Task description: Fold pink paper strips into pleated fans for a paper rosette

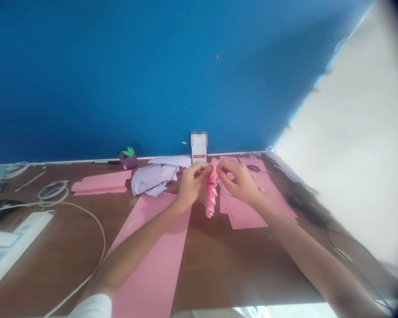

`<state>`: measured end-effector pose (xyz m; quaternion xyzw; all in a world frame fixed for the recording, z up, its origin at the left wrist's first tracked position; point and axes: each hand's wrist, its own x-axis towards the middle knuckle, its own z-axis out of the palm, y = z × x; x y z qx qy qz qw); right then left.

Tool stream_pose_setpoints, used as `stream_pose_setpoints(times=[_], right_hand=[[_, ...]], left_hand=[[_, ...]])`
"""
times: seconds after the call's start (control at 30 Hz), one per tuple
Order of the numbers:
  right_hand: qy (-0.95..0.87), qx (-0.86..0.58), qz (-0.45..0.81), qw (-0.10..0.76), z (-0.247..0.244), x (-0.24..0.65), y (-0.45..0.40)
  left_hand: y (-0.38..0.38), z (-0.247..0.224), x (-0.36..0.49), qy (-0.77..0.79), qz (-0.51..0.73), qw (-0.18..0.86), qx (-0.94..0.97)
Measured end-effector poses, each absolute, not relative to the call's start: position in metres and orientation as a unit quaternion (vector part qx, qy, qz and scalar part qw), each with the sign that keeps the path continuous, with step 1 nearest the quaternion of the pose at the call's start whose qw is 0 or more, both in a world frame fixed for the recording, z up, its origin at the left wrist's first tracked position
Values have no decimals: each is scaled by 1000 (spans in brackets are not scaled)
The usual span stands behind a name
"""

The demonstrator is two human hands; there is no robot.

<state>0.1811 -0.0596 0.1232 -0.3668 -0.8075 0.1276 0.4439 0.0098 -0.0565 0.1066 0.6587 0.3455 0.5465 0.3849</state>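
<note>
A pink accordion-folded paper strip (211, 196) hangs upright above the table, its zigzag pleats showing below my fingers. My left hand (196, 180) pinches its top edge from the left. From the right, the fingers of my right hand (236, 180) are closed on the same top end. Under my left forearm lies a long pink paper sheet (159, 265). More pink sheets (248, 216) overlap on the table beneath my right hand, with a pair of dark-handled scissors (254, 168) on them.
A phone (199, 152) leans against the blue wall. Crumpled lilac paper (155, 178), folded pink paper (102, 182) and a purple cup with green paper leaves (128, 158) stand left of it. A white power strip (20, 247), cable (101, 221) and tape rolls (53, 192) lie farther left.
</note>
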Motion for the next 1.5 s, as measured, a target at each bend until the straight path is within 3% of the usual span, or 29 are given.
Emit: stream_pose_setpoints(times=[0.47, 0.77, 1.13, 1.5], right_hand=[[-833, -348, 104, 417, 121, 185, -56], [-854, -360, 64, 369, 122, 188, -57], [-868, -366, 38, 333, 122, 192, -56], [-860, -366, 60, 352, 128, 188, -59]], left_hand=[[-56, 104, 9, 358, 544, 426, 628], [-57, 106, 9, 357, 551, 386, 648], [-55, 107, 7, 340, 523, 443, 644], [-56, 106, 8, 337, 515, 415, 670]])
